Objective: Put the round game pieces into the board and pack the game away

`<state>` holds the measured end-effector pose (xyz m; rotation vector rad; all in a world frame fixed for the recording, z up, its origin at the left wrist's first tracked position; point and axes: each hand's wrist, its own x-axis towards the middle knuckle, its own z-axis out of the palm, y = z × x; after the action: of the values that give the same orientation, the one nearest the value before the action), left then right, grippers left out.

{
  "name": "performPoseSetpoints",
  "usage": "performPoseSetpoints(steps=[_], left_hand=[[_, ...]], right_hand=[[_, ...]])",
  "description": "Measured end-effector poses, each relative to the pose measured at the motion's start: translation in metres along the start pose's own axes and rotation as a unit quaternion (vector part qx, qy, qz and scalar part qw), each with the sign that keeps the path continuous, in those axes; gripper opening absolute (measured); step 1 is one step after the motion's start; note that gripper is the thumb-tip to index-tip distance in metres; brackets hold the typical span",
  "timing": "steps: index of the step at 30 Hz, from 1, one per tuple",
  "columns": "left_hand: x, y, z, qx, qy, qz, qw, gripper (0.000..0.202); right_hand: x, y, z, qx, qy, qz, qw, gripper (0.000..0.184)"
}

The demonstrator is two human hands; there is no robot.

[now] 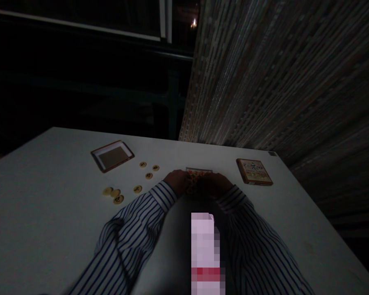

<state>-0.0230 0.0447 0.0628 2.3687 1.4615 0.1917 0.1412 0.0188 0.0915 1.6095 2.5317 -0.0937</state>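
Note:
A small box [199,169] with red-marked Chinese chess pieces [194,175] in it sits on the white table before me. My left hand [180,181] is closed against the box's left side, fingertips near the pieces. Over the right part of the box reaches my right hand [217,184], its fingers lost in shadow; whether it grips a piece or the box is hidden. Left of my hands lie several loose round pieces, among them a dark-marked chess piece [137,189] near my left sleeve and another chess piece [118,199] at the front of a small cluster.
An open shallow box or lid [113,156] lies at the table's back left. At the right rests a printed flat box [253,171]. A string curtain [252,73] hangs behind the white table [64,196]. A blurred-out pinkish patch [206,246] covers the area between my forearms. Light is dim.

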Motion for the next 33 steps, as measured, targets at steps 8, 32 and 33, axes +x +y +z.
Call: performPoseSetpoints(steps=[8,32,33], left_hand=[[-0.009,0.006,-0.012,-0.003,0.036,0.017,0.999,0.029],[-0.085,-0.049,-0.046,-0.102,0.217,-0.073,0.968,0.031],[-0.088,-0.051,-0.045,-0.105,0.223,-0.078,0.966,0.032]], right_hand=[[-0.002,0.006,0.002,-0.006,0.027,-0.013,1.000,0.033],[-0.022,0.001,-0.027,0.080,0.215,0.017,0.973,0.031],[-0.023,0.000,-0.028,0.083,0.222,0.014,0.971,0.031]])
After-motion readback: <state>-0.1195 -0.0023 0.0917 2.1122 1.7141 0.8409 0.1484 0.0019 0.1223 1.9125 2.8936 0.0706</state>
